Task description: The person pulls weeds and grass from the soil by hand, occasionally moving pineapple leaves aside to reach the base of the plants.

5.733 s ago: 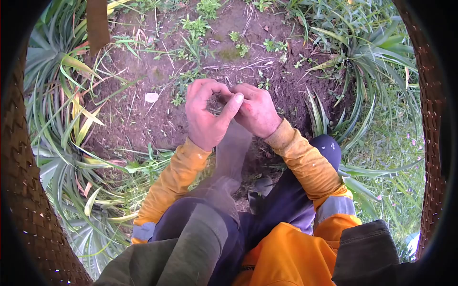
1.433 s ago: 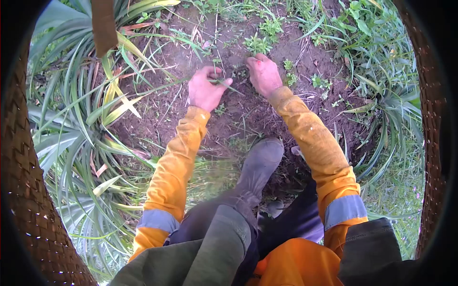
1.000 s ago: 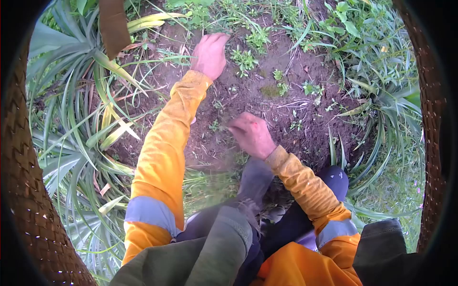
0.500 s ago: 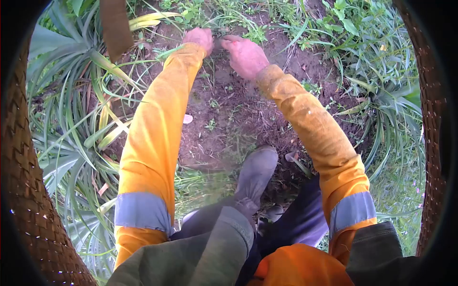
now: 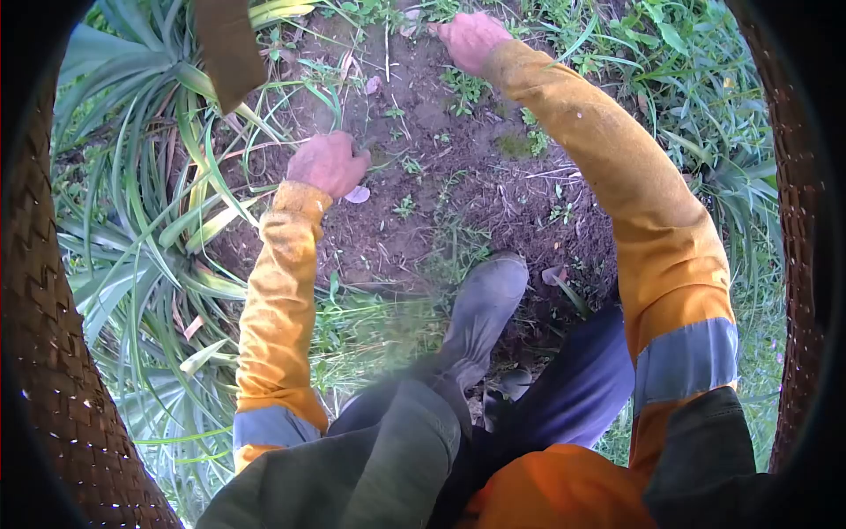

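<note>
Soil (image 5: 374, 251), dark and bare in patches, fills the middle of the head view, with small weeds (image 5: 464, 91) dotted over its far part. The left hand (image 5: 329, 165) is low over the left side of the soil, fingers curled and thumb pointing right, with a pale leaf (image 5: 357, 195) just beside it on the near side. Whether its grip has anything in it, I cannot tell. The right hand (image 5: 473, 41) reaches to the far edge, its fingers bent and pointing left, close to green growth (image 5: 441, 11); I cannot tell whether its grip is clenched on a stem or released. The hands are well apart. Long-leaved plants (image 5: 132, 238) crowd the left side. A grey boot (image 5: 490, 295) stands at the near edge of the soil, and orange sleeves (image 5: 661, 212) cover both arms.
</note>
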Demonstrator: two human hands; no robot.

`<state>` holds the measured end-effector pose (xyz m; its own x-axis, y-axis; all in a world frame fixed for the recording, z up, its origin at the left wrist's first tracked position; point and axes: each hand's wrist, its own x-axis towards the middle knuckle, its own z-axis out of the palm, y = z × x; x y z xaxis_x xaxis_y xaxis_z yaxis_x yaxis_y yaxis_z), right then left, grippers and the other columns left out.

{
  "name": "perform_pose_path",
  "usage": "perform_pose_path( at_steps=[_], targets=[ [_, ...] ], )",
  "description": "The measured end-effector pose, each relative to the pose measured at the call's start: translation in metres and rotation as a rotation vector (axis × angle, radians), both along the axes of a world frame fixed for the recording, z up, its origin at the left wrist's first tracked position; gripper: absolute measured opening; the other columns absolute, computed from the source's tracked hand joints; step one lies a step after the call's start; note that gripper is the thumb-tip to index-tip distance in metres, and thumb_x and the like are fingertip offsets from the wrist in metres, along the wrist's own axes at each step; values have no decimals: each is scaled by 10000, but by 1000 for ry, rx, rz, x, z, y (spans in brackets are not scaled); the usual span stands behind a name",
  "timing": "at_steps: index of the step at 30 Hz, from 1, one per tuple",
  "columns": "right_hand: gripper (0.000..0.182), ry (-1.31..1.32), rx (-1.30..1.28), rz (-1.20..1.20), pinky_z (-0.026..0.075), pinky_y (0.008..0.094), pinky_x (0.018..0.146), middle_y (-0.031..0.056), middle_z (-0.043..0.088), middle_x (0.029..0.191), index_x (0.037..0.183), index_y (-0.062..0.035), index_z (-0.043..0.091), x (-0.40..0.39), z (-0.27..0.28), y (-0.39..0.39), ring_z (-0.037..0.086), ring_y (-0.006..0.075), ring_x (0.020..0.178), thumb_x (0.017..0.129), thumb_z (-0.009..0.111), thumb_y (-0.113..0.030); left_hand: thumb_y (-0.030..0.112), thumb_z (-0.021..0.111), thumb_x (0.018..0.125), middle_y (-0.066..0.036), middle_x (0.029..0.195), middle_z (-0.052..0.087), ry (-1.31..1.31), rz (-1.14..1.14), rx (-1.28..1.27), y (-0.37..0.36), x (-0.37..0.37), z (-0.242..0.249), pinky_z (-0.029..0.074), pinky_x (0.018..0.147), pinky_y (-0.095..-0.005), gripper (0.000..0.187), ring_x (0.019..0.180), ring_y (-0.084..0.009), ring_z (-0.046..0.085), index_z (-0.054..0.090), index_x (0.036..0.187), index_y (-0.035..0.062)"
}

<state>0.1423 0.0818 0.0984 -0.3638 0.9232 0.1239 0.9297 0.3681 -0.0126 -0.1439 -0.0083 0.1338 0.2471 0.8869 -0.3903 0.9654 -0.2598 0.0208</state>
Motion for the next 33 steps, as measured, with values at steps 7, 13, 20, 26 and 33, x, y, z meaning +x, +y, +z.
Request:
perform_pose_path(
  at_steps=[7,13,20,26,33],
  targets=[
    [334,831,-173,-457,600,454,892,243,750,837,965,-13,809,9,-3,-104,753,400,853,917,667,-312,630,657,934,-248,912,749,-208,-224,461,5,62,-4,584,862,-518,621,952,-414,744,687,1110,34],
    [391,880,-584,-201,576,469,820,226,750,867,1007,12,781,-39,-50,-281,738,399,819,942,707,-366,642,645,933,-181,809,746,-61,-399,408,45,140,-41,585,770,-535,657,797,-411,744,655,1048,-4],
    [351,1002,-137,-665,580,438,852,220,735,1065,1162,-8,751,24,-50,-247,741,345,882,889,762,-228,294,578,1005,-211,808,722,-167,-636,331,61,135,-73,583,708,-534,279,785,-416,726,647,944,31],
    [346,702,153,-546,556,468,835,188,673,916,1179,-33,729,55,-90,-169,688,371,911,885,754,-214,241,686,923,-159,692,639,-474,-677,288,-9,92,-73,561,664,-520,224,691,-400,676,601,886,37],
    [150,742,130,-511,558,464,774,159,700,907,977,-33,768,56,-103,-173,698,379,849,913,714,-157,497,707,918,-203,969,723,-154,-755,-528,-103,-1,-29,585,779,-507,460,809,-391,714,739,967,42]
  ],
)
